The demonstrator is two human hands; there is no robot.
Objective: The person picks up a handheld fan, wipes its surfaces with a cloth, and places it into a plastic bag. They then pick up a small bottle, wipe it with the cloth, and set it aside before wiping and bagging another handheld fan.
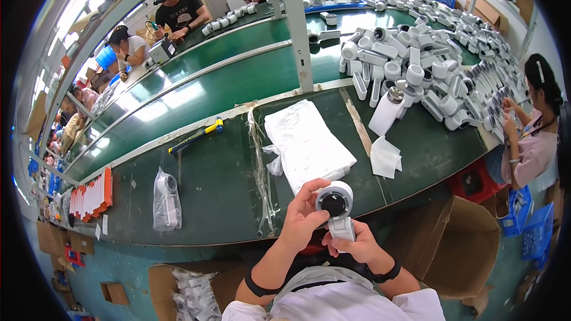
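Just past the near edge of the table, both my hands hold a white handheld fan with a round head and a dark centre. My left hand grips the head, its thumb on the dark centre. Fingers of my right hand are closed round the lower end of the handle. Beyond the fan lies a stack of white plastic bags. A white pump bottle stands to its right, with a white cloth or tissue in front. At left, a bagged fan lies on the table.
A large heap of white fans covers the right side. A yellow-and-black hammer lies at left. Orange-and-white boxes line the left end. An open carton stands at lower right; a co-worker sits at right.
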